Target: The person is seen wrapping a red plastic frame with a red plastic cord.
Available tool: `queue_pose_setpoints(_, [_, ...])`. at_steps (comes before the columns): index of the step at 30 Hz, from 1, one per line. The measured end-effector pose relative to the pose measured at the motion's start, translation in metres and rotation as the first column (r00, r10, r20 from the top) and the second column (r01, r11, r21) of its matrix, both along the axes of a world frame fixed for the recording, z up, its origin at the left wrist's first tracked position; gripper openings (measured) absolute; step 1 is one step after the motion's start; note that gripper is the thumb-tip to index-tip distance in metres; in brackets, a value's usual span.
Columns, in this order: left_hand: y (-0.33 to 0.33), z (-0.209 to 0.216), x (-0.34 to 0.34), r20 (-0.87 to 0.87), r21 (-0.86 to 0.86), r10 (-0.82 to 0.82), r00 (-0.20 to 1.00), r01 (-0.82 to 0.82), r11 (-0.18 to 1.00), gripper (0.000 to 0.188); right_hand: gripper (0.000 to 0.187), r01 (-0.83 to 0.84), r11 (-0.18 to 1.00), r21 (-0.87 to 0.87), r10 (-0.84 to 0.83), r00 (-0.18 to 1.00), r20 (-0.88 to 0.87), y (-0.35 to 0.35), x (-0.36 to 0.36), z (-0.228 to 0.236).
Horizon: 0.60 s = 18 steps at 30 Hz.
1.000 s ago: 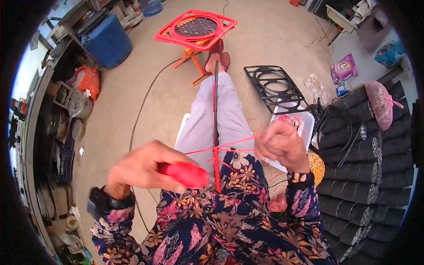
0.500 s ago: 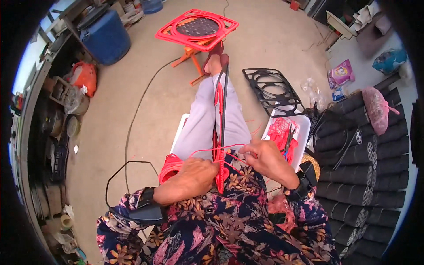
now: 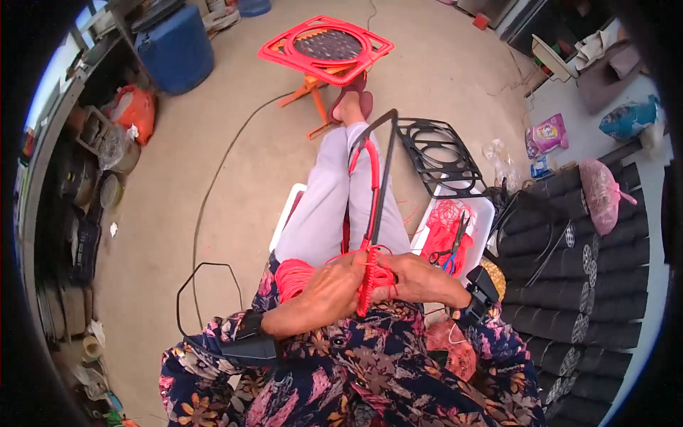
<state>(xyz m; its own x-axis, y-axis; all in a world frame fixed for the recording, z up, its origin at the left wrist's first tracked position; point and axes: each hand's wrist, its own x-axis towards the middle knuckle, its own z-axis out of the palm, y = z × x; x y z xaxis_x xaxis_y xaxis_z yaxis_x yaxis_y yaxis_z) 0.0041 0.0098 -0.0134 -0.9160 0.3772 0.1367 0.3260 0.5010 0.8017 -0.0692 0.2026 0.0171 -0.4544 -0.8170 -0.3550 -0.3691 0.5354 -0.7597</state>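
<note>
Bright, soft light on floor (image 3: 242, 178). Pale strip (image 3: 44, 107) upper left blown out; left shelving (image 3: 84, 188) deep in shadow. Red cord coil (image 3: 293, 279) looks oversaturated. Centre fairly sharp, fisheye bend, black rim.

1. Frame (image 3: 385, 178): between the hands (image 3: 324, 288), over the legs (image 3: 320, 206).
2. Cord bundle (image 3: 292, 277): left of the frame.
3. Tray (image 3: 486, 219): right of the legs; pliers (image 3: 461, 231) lie inside.
4. Lattice panel (image 3: 420, 151): at the tray's far end.
5. Stool (image 3: 311, 88): beside the feet (image 3: 352, 104), beneath a second panel (image 3: 306, 69).
6. Tubes (image 3: 551, 292): right of the tray.
</note>
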Motion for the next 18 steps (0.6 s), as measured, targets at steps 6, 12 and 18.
queue_pose_setpoints(6, [0.016, 0.002, -0.004, -0.031, 0.118, -0.022, 0.999, 0.026, 0.993, 0.044, 0.043, 0.237, 0.965, -0.113, -0.21, 0.954, 0.215, 0.024, 0.01, -0.009])
queue_pose_setpoints(12, [0.007, 0.014, 0.0, -0.05, 0.027, -0.029, 0.998, 0.031, 0.999, 0.044, 0.047, 0.357, 0.93, -0.084, -0.365, 0.924, -0.112, 0.042, 0.01, 0.008])
queue_pose_setpoints(18, [0.002, 0.016, 0.002, -0.195, 0.262, 0.189, 0.963, -0.134, 0.956, 0.036, 0.041, 0.315, 0.943, -0.11, -0.331, 0.924, -0.193, 0.029, -0.001, 0.047])
